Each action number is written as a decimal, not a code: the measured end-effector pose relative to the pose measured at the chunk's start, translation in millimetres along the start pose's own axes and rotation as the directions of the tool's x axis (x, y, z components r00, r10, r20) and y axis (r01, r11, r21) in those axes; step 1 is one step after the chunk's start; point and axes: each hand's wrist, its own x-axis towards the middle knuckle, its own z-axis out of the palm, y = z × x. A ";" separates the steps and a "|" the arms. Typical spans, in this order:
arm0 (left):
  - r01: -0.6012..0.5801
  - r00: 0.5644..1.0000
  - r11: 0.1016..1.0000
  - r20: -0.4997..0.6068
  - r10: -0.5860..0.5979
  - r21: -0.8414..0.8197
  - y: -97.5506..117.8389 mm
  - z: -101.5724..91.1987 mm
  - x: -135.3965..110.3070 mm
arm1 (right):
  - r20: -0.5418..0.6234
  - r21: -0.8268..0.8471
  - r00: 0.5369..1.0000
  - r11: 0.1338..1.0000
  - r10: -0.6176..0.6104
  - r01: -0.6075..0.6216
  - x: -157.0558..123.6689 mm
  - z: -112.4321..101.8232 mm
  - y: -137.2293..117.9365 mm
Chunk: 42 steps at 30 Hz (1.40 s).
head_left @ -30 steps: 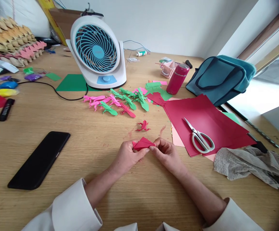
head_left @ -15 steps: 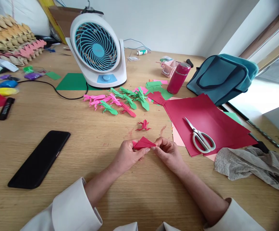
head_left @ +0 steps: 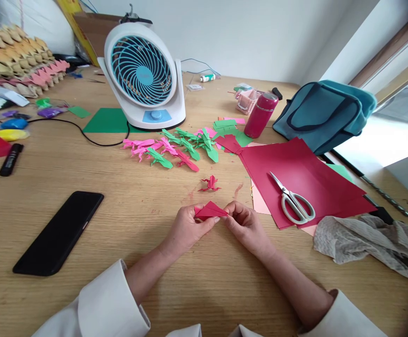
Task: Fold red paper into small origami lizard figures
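here, left fingers (head_left: 209,225), right fingers (head_left: 238,216) pinching folded paper (head_left: 209,210), red figure (head_left: 211,183) beyond, scissors (head_left: 286,192) rightward

The left hand (head_left: 186,229) grips the left part of a folded red paper (head_left: 209,210) between thumb and fingers. The right hand (head_left: 248,229) pinches its right tip. Beyond the paper, a small red paper figure (head_left: 210,183) rests on the wooden table (head_left: 147,187); farther back lie green paper figures (head_left: 210,150) and pink ones. At right, scissors (head_left: 295,206) lie slightly open on red sheets (head_left: 305,164). A black phone (head_left: 59,231) lies near left; a fan (head_left: 144,77) stands far left of centre.
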 end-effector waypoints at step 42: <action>-0.179 0.984 0.970 0.006 0.180 0.163 -16.9 -4.5 3.6 | 0.012 -0.201 0.999 0.978 -0.044 0.046 -2.1 0.8 0.2</action>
